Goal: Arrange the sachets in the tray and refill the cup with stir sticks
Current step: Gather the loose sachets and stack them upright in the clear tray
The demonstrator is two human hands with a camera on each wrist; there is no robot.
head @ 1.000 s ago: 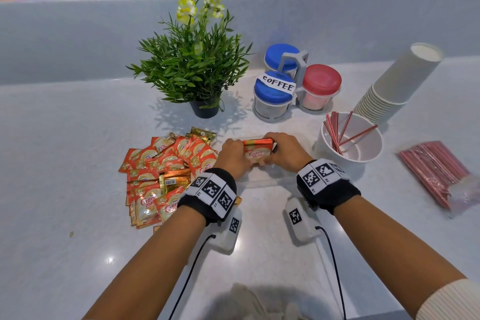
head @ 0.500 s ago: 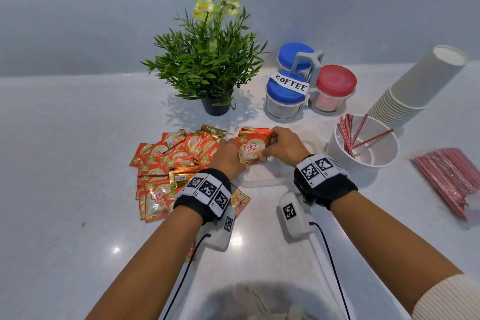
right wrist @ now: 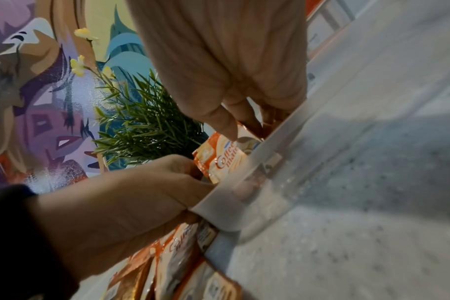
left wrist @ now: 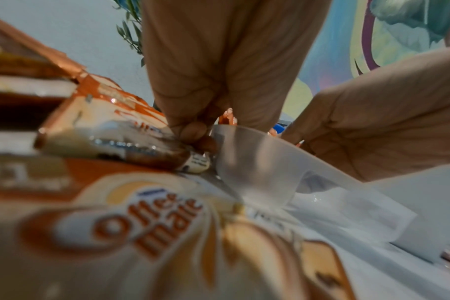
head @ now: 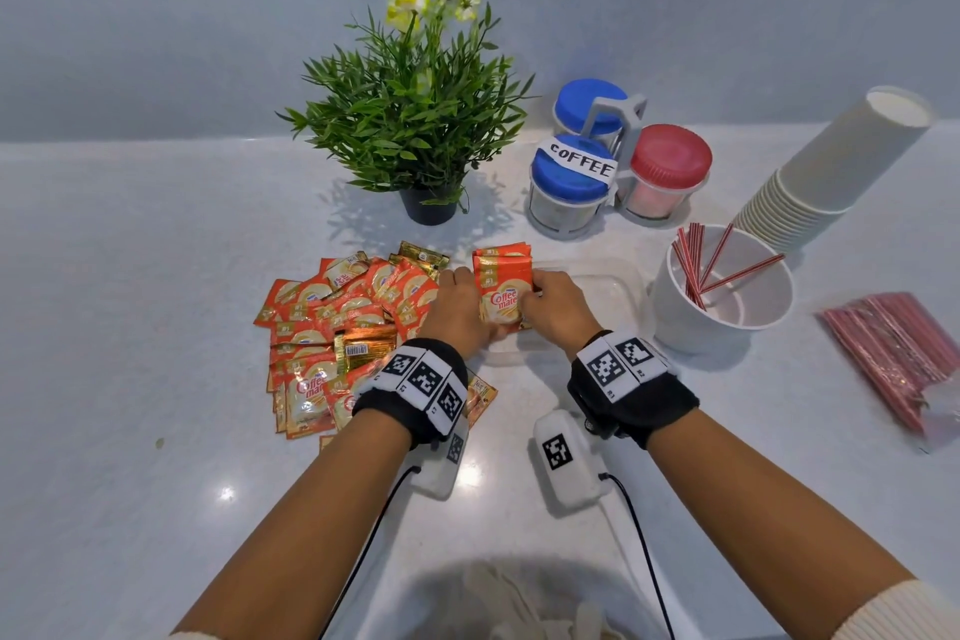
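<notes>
A stack of orange Coffee mate sachets (head: 501,283) stands on edge at the left end of the clear plastic tray (head: 615,294). My left hand (head: 460,307) grips its left side. My right hand (head: 545,299) pinches its right side, thumb on the printed face. In the right wrist view the fingers (right wrist: 229,125) press the stack (right wrist: 222,161) just behind the tray rim (right wrist: 270,162). A loose pile of sachets (head: 337,327) lies left of the tray. The white cup (head: 727,322) holds a few red stir sticks (head: 698,265). A pack of stir sticks (head: 901,353) lies at the far right.
A potted plant (head: 415,120) stands behind the sachets. Three lidded jars in a caddy (head: 618,161), one labelled COFFEE, sit behind the tray. A leaning stack of paper cups (head: 826,177) is at the back right. A raised ledge runs along the back.
Both hands have tipped the stack from lying with its top edge towards me to standing upright with its printed face showing. The hands stay on either side of it.
</notes>
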